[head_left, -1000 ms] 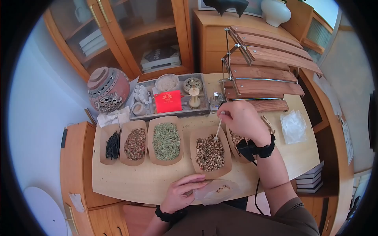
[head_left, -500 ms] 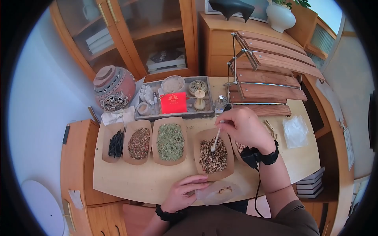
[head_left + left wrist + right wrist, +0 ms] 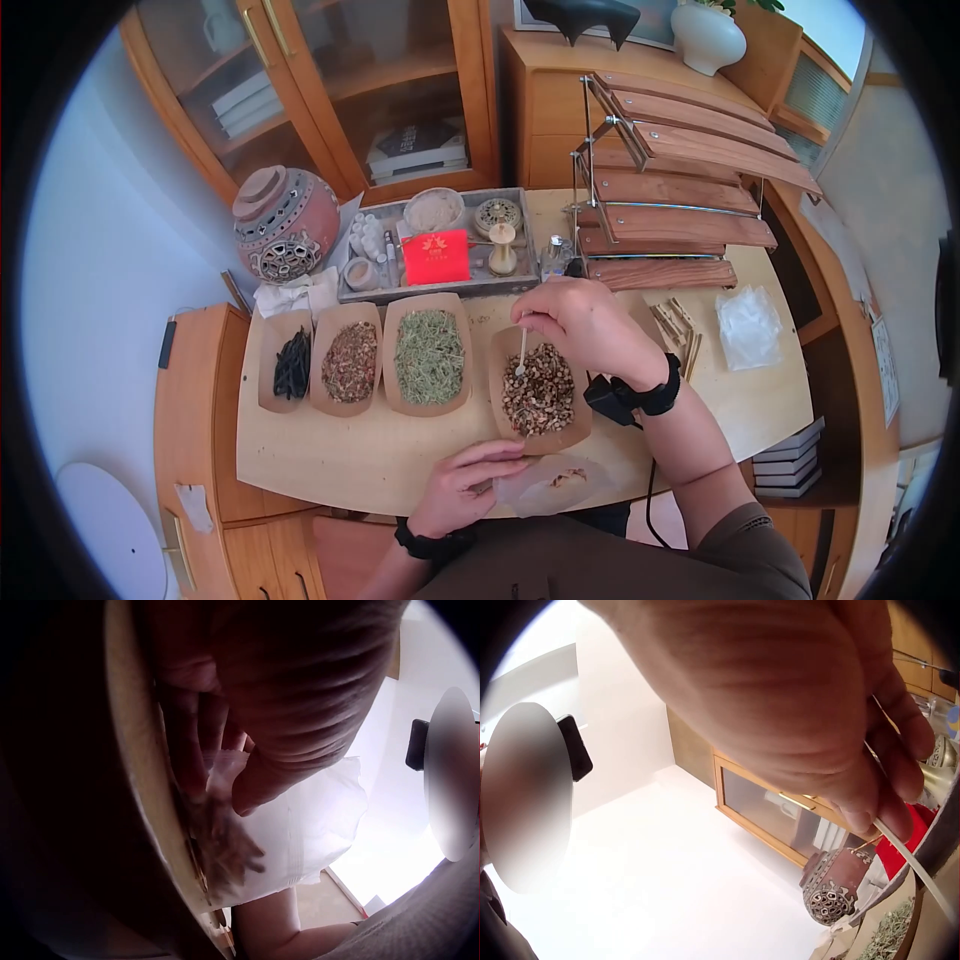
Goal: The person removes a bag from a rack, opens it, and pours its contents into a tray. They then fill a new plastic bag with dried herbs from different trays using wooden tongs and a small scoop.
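Between thumb and fingers my right hand point(image 3: 590, 325) pinches a thin pale spoon point(image 3: 523, 350), its tip at the chopped brown-and-cream pieces point(image 3: 540, 400) in a paper tray point(image 3: 570, 437). The right wrist view also shows the spoon's handle point(image 3: 915, 862) in the fingers. At the table's front edge my left hand point(image 3: 465, 488) holds the edge of a translucent bag point(image 3: 530, 487) with some pieces inside. In the left wrist view the thumb and fingers pinch the bag point(image 3: 300, 825).
Trays of green herb point(image 3: 430, 355), reddish bits point(image 3: 350, 365) and dark strips point(image 3: 292, 366) stand left. Behind are a grey tray point(image 3: 400, 293) with a red packet point(image 3: 436, 257), a patterned jar point(image 3: 286, 222) and a wooden rack point(image 3: 680, 222). Clothespins point(image 3: 675, 325) and clear bags point(image 3: 748, 328) lie right.
My right hand has moved left with the spoon, whose tip has gone to the upper left of the pieces. The clothespins show more fully. My left hand stays at the bag.
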`<control>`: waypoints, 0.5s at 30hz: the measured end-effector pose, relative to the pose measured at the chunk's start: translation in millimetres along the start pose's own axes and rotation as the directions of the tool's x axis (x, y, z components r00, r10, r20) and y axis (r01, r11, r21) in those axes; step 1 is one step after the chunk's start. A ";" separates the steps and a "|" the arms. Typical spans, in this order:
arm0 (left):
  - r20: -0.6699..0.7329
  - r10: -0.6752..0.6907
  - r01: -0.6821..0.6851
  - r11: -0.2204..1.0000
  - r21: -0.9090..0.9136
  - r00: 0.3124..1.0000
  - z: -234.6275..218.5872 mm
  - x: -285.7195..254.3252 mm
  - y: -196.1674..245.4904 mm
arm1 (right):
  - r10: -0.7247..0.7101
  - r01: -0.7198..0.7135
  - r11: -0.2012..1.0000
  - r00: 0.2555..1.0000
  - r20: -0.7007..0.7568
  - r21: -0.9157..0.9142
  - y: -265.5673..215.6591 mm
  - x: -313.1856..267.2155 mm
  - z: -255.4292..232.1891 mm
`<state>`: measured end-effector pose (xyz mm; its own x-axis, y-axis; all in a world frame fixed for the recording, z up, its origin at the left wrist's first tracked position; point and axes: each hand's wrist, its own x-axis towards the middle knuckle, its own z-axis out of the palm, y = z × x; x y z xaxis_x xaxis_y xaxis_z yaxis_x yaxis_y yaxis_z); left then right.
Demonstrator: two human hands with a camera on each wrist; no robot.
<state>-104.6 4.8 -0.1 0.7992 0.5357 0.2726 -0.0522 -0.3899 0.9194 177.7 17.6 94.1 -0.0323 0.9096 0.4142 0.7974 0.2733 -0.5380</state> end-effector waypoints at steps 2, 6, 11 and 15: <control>-0.004 -0.001 0.001 1.000 -0.010 1.000 0.1 -0.1 -0.5 | -0.012 0.012 1.000 0.999 0.029 0.011 -1.8 -1.5 -2.6; -0.003 0.003 -0.003 1.000 -0.001 1.000 -0.3 -0.6 -1.2 | -0.030 0.029 0.999 0.998 0.051 0.014 -5.9 -1.8 -7.3; -0.015 0.006 -0.006 0.999 0.037 1.000 -1.2 2.3 4.1 | -0.074 0.074 0.997 0.997 -0.015 0.033 -14.3 -0.1 -8.0; -0.011 0.017 -0.016 0.999 0.038 1.000 -0.6 2.7 3.8 | -0.160 0.143 0.978 0.982 0.103 0.150 -17.2 -1.2 -1.5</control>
<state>-103.0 5.2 4.2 0.7916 0.5373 0.2909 -0.0424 -0.4266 0.9034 164.9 11.3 103.9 -0.2212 0.8817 0.4168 0.6848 0.4447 -0.5773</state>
